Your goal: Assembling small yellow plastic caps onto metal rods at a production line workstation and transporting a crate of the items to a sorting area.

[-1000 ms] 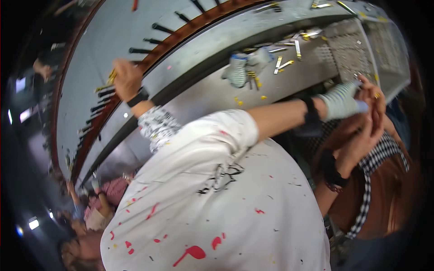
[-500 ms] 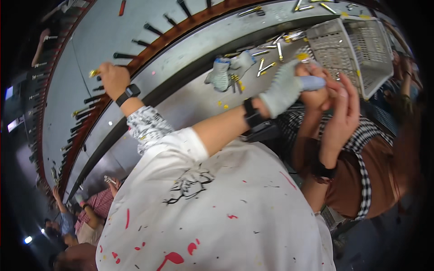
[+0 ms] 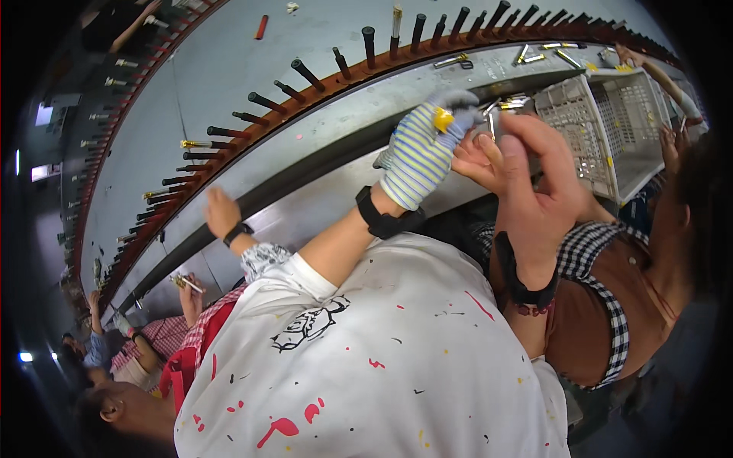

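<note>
My left hand [image 3: 416,156], in a striped knit glove with a black strap at the wrist, is raised above the metal bench. Its fingers are bent and blurred; a small shiny yellow piece [image 3: 443,119] shows at them, and I cannot make out what they grip. Beside it, my bare right hand [image 3: 540,200], with a black wristband, has its thumb and bent fingers apart, with nothing visible between them. Bare fingertips [image 3: 479,159] sit between my hands; whose they are I cannot tell. Behind them shows a slim silver tube [image 3: 491,126], its contact with the fingers unclear.
A brown rack [image 3: 336,85] of black pegs curves along the bench, some carrying gold-tipped tubes [image 3: 197,143]. White plastic baskets [image 3: 603,130] stand at right. A person in a checked apron [image 3: 611,305] is close at right; a co-worker's hand [image 3: 221,212] reaches in at left.
My gloved left hand has moved left and turned its striped back into view. My right hand looks larger and nearer. The co-worker's left-side hand has drawn back from the rack.
</note>
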{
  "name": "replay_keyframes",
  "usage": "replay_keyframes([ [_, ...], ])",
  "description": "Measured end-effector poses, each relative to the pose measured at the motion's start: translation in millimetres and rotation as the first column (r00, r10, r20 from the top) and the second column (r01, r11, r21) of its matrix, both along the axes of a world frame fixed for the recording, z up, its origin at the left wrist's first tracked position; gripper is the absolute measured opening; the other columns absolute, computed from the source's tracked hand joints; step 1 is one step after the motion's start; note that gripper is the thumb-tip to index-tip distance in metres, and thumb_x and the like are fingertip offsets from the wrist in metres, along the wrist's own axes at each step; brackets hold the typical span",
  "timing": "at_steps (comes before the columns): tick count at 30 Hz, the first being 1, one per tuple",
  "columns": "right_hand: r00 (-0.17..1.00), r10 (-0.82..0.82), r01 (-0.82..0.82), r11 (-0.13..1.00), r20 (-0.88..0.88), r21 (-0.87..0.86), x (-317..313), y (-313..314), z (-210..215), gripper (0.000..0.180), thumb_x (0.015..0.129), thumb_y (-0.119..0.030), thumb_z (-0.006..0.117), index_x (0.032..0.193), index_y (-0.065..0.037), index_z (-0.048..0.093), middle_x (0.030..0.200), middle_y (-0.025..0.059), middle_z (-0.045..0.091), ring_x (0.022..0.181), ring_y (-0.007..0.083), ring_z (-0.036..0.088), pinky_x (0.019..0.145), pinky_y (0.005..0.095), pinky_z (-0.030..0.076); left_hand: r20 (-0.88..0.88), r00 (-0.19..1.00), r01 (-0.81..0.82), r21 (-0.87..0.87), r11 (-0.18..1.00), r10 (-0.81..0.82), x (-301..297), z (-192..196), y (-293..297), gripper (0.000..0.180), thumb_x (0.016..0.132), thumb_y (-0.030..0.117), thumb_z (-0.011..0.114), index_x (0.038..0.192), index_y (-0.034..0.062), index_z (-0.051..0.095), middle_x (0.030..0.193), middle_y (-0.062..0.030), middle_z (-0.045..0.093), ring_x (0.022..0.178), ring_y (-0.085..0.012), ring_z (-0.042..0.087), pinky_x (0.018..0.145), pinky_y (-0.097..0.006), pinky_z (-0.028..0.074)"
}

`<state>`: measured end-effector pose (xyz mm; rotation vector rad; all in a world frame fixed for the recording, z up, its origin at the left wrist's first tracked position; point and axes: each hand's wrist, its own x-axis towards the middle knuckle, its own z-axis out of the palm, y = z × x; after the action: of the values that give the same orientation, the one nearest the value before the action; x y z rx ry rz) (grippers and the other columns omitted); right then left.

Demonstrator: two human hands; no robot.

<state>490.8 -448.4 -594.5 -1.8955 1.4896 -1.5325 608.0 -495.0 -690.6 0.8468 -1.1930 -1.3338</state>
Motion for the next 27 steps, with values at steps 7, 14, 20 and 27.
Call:
replay_keyframes([
  [7, 0.922, 0.107, -0.089, 0.994, -0.373, 0.065, 39, -3, 1, 0.012, 0.078, -0.005, 0.065, 0.090, -0.006, 0.068, 0.092, 0.0097, 0.066, 0.082, 0.0223, 0.063, 0.073, 0.0282, 0.050, 0.516, 0.815, -0.037, -0.405, 0.913, 0.262, 56, 30, 31, 0.028, 0.078, 0.024, 0.065, 0.100, 0.0076, 0.059, 0.086, -0.0148, 0.064, 0.082, -0.0338, 0.062, 0.067, -0.038, 0.050],
  [14, 0.980, 0.060, 0.039, 0.877, -0.189, 0.479, 46, 8, -13, 0.026, 0.089, -0.018, 0.059, 0.105, 0.002, 0.064, 0.095, 0.0090, 0.067, 0.087, 0.0130, 0.063, 0.077, 0.0216, 0.048, 0.742, 0.670, 0.120, -0.107, 0.987, -0.001, 94, 43, 53, 0.031, 0.080, 0.028, 0.056, 0.104, 0.0099, 0.063, 0.097, -0.0183, 0.064, 0.089, -0.0321, 0.062, 0.075, -0.040, 0.049],
  [20, 0.956, 0.282, -0.227, 0.885, -0.079, 0.407, 56, 15, 20, 0.022, 0.086, -0.013, 0.062, 0.099, 0.004, 0.065, 0.088, 0.0125, 0.067, 0.079, 0.0192, 0.065, 0.071, 0.0253, 0.054, 0.697, -0.114, -0.828, -0.461, 0.320, 0.708, 363, -194, 202, 0.013, 0.088, 0.011, 0.043, 0.099, 0.0091, 0.050, 0.084, -0.0031, 0.050, 0.080, -0.0172, 0.052, 0.066, -0.026, 0.045],
  [27, 0.952, 0.277, -0.211, 0.902, -0.128, 0.378, 14, 7, 29, 0.019, 0.081, -0.013, 0.067, 0.087, 0.005, 0.068, 0.079, 0.0136, 0.068, 0.068, 0.0207, 0.066, 0.063, 0.0278, 0.056, 0.936, -0.101, -0.403, -0.348, 0.846, 0.337, 246, -115, 97, 0.015, 0.073, 0.007, 0.051, 0.083, -0.0024, 0.058, 0.084, -0.0149, 0.059, 0.083, -0.0259, 0.060, 0.076, -0.031, 0.050],
])
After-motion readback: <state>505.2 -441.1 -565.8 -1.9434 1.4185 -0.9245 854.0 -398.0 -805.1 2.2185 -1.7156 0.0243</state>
